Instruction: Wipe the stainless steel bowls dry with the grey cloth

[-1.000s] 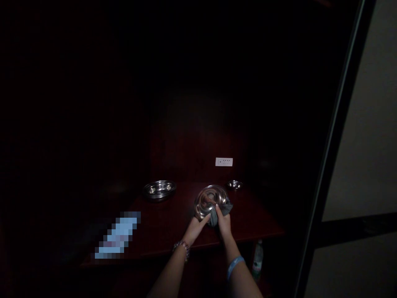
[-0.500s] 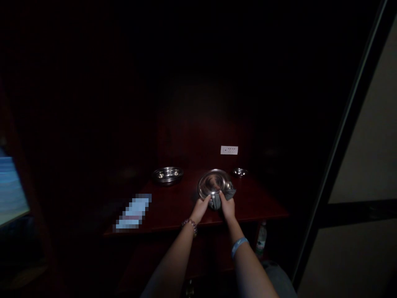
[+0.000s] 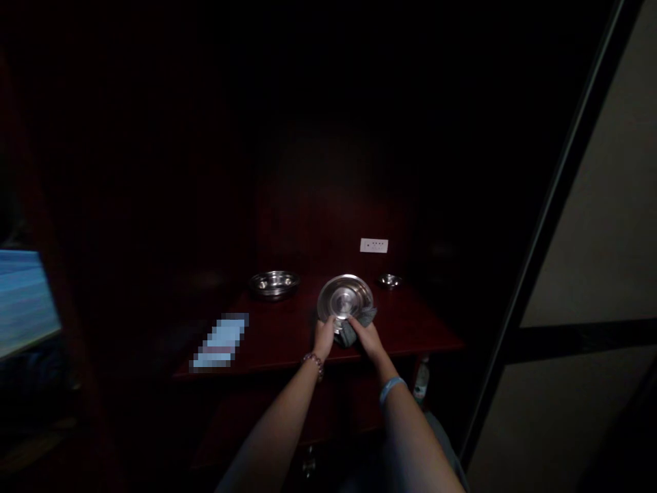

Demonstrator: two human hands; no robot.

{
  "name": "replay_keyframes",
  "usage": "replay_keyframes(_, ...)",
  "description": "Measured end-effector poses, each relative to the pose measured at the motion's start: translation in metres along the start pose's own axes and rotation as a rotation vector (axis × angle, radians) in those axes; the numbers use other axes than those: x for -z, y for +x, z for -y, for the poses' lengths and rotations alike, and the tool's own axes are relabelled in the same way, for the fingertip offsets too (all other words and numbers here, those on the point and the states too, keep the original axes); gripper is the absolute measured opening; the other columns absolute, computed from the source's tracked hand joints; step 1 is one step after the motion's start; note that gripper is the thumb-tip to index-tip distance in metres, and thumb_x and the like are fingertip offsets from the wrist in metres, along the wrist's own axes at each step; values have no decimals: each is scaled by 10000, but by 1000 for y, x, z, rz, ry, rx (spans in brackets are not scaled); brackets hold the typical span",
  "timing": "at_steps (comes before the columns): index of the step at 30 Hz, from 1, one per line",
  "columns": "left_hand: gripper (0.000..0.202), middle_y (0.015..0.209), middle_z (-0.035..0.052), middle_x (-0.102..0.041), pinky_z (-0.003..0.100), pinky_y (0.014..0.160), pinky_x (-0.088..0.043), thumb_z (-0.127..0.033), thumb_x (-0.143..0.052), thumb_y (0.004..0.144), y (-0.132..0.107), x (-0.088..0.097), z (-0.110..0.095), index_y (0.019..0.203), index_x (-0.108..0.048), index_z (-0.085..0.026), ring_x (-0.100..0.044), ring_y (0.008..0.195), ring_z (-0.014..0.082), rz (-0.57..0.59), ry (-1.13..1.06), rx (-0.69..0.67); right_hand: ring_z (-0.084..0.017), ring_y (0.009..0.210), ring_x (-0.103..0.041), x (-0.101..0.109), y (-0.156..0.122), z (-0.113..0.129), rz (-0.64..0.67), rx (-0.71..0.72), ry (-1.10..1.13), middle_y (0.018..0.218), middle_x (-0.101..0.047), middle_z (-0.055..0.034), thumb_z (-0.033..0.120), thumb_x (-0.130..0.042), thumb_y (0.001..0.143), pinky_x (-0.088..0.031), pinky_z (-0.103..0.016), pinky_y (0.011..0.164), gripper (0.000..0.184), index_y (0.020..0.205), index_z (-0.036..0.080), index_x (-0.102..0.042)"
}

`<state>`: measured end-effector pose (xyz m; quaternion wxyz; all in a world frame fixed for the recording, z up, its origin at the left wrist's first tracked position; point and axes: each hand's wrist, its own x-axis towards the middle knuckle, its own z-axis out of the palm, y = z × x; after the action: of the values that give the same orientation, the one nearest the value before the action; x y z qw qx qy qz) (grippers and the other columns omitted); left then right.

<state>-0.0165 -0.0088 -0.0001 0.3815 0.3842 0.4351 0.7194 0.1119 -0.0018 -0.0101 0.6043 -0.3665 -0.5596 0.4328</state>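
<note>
A shiny stainless steel bowl (image 3: 345,294) is tilted toward me just above the dark red desk, its inside showing. My left hand (image 3: 323,337) grips the near left rim, thumb on the inner side and fingers hidden underneath. On the near right rim, my right hand (image 3: 365,336) is closed around a dark grey cloth (image 3: 348,335), which is bunched against the bowl, with a corner sticking out to the right. A beaded bracelet is on my left wrist and a light blue band on my right.
Nested steel bowls (image 3: 274,287) stand at the back left of the desk (image 3: 280,339), and a smaller steel bowl (image 3: 390,281) at the back right. A pixelated pale object (image 3: 220,342) lies left. A bottle (image 3: 421,381) stands below the desk's right end. A white socket (image 3: 374,246) is on the wall.
The bowl has tipped or turned a little, and its bottom now looks brighter. My right hand and the cloth have shifted slightly along the rim. The whole view has moved a little.
</note>
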Motion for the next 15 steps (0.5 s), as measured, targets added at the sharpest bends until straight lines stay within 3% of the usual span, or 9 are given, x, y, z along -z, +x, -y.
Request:
replay_keyframes(8, 107, 750, 70, -733, 293, 810, -496, -191, -647, 660, -5, 0, -3, 728, -693, -124, -678, 830, 210, 9, 11, 10, -245, 1043, -673, 4, 1, -2, -95, 10, -35, 1080, -729, -104, 447, -632, 776, -483, -375, 972, 446, 1090, 134, -682)
replay_keyframes(15, 144, 799, 92, -740, 323, 829, -510, -193, -635, 686, -1, -1, -3, 794, -686, -112, -681, 817, 213, 10, -38, 68, -237, 1073, -664, 2, -5, 4, -89, 38, -75, 1111, -717, -119, 497, -594, 799, -486, -349, 956, 496, 1111, 118, -670)
